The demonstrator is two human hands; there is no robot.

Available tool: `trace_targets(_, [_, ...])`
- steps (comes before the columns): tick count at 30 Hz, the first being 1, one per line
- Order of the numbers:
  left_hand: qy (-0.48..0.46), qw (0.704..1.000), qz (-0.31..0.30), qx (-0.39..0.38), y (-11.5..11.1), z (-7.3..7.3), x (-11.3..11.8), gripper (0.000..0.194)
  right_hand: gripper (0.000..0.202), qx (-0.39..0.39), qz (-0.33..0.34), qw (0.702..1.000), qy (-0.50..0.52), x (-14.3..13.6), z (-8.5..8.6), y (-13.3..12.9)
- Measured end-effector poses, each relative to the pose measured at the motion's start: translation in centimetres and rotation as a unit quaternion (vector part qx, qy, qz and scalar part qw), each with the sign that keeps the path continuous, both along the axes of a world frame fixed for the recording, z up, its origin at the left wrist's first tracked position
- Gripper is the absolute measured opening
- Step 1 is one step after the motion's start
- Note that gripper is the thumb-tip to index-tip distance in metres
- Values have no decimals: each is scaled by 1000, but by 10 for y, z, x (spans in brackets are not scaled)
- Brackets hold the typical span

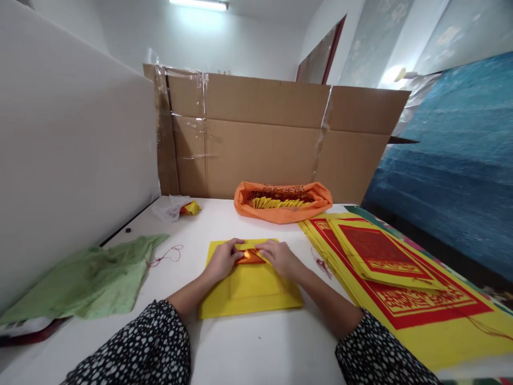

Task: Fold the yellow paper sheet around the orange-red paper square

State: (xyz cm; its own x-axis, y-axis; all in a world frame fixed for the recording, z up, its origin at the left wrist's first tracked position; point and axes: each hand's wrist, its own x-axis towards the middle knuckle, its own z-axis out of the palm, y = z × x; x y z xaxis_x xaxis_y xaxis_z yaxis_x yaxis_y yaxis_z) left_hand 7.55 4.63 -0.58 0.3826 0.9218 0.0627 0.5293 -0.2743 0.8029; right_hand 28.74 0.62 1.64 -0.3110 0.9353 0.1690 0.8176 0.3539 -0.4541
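In front of me, a yellow sheet lies on the white table, with a faint rectangular outline showing in its lower half. A shiny orange folded piece rests near the sheet's top edge, between my two hands. My left hand is closed, thumb and fingers pinching the left end of this piece. On the other side, the bent fingers of my right hand press on its right end, where a bit of yellow paper is folded over. The fingertips partly hide both ends of the orange piece.
An orange bag full of yellow folded papers stands at the back. Yellow sheets with red print are stacked on the right. A green cloth lies left, with red thread beside it. Cardboard walls the back.
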Motion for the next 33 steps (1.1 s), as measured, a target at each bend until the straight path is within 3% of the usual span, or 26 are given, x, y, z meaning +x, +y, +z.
trace_targets(4, [82, 995, -16, 59, -2, -2, 3, 32, 40, 4, 6, 997, -77, -6, -16, -14])
trace_targets(9, [116, 989, -13, 87, -11, 0, 8, 27, 42, 33, -13, 991, -132, -7, -27, -20])
trace_targets(19, [187, 978, -20, 91, -5, -1, 12, 33, 40, 44, -35, 990, -131, -5, -35, -8])
trace_targets(28, [195, 975, -23, 103, -4, -2, 13, 29, 42, 50, -38, 986, -155, -8, -37, -9])
trace_targets(33, [195, 974, -27, 107, -4, -2, 13, 29, 42, 53, -19, 989, -133, -10, -46, -6])
